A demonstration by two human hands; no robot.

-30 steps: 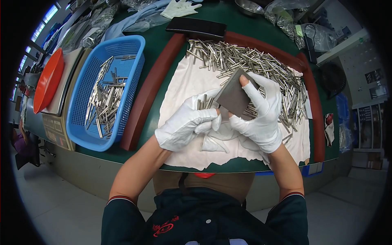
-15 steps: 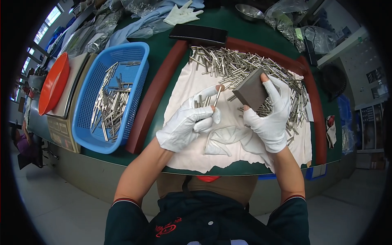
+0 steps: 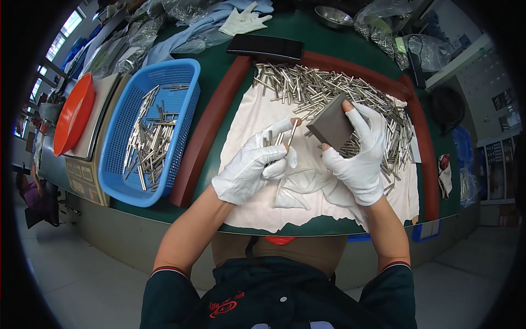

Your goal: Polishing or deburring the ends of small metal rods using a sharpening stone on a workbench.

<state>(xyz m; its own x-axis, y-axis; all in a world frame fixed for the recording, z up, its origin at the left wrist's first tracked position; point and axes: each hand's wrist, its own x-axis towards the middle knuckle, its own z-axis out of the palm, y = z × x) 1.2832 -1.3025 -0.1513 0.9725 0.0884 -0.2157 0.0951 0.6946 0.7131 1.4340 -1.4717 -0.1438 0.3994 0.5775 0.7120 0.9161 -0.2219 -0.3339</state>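
Observation:
Both my hands wear white gloves over a white cloth (image 3: 249,118) on the green table. My left hand (image 3: 253,164) pinches a thin metal pin (image 3: 292,131) upright between thumb and forefinger, with a few more pins tucked in its palm. My right hand (image 3: 359,153) grips a dark grey square block (image 3: 330,127), tilted, just right of the pin's tip. A large heap of loose metal pins (image 3: 329,90) lies on the cloth behind and under the block.
A blue mesh basket (image 3: 183,71) with several pins stands at the left. A brown raised border (image 3: 205,131) rings the cloth. An orange bowl (image 3: 71,120), a black bar (image 3: 266,48), a steel bowl (image 3: 334,16) and plastic bags lie further back.
My hands have drawn apart: the block moved right and away from the left hand, which now holds a single pin upright.

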